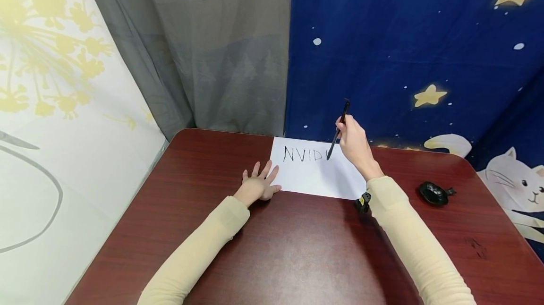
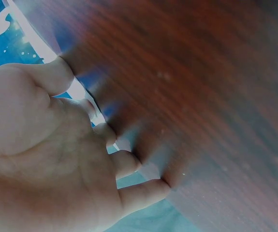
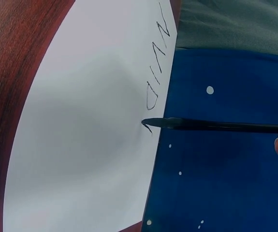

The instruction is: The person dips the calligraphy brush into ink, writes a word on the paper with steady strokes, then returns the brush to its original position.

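A white sheet of paper [image 1: 314, 177] lies near the table's far edge, with "NVID" and a further slanted stroke in thin black lines along its upper part. My right hand [image 1: 354, 142] pinches a black writing brush [image 1: 338, 128] by its handle. In the right wrist view, the dark tip of the brush [image 3: 158, 123] meets the paper [image 3: 80, 135] at that last stroke. My left hand [image 1: 258, 187] rests with spread fingers at the sheet's left edge. Seen from the left wrist, the palm of the left hand [image 2: 56, 140] is raised while its fingertips touch down.
A small black dish [image 1: 433, 193] with a short handle stands on the right of the reddish-brown table [image 1: 289, 248]. Dark smudges [image 1: 476, 248] mark the tabletop nearer the right corner. Grey and blue curtains [image 1: 361, 36] hang right behind the far edge.
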{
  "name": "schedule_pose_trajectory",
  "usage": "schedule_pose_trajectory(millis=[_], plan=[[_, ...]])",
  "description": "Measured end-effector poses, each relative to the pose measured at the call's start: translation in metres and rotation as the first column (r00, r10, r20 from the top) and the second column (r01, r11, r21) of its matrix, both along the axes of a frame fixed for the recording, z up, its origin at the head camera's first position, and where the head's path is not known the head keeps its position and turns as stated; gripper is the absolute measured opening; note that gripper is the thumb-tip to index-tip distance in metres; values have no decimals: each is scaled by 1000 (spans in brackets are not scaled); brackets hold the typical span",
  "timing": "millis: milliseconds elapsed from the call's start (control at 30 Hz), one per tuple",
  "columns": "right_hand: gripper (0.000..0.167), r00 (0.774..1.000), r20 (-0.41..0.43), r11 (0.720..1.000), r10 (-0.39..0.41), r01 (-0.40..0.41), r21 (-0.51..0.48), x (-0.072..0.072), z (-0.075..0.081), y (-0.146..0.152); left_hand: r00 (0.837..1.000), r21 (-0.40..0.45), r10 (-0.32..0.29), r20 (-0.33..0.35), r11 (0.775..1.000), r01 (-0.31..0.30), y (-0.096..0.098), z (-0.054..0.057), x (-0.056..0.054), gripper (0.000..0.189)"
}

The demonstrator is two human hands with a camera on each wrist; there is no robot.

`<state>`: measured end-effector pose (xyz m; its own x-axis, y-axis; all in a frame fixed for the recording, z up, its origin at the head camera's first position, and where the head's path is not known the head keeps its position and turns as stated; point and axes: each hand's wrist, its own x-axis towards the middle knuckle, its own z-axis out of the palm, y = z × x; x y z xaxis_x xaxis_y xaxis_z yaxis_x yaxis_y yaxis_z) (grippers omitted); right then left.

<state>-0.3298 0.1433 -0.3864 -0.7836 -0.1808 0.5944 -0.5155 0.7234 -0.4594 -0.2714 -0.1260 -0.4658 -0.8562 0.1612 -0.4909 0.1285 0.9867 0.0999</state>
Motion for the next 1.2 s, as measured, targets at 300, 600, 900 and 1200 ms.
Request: schedule_pose_trajectory(millis=[300, 600, 900, 1200], plan=[[24, 1000, -4, 1000, 2, -2, 4, -1, 1, 0, 1000, -1, 1, 8, 1000, -1, 1, 0, -2, 64], [24, 1000, 0, 1000, 8, -8, 0, -1, 2, 0, 1000, -9, 8, 12, 1000, -8, 2, 12, 5, 65], [25, 998, -58, 1000, -9, 8, -24, 1, 9, 6, 1000, -3, -1, 7, 1000, 1, 1, -2, -3, 64], [26, 994, -102, 999, -32, 27, -46, -2, 10, 11, 999, -17, 17, 27, 1000, -17, 1, -2, -3, 64]])
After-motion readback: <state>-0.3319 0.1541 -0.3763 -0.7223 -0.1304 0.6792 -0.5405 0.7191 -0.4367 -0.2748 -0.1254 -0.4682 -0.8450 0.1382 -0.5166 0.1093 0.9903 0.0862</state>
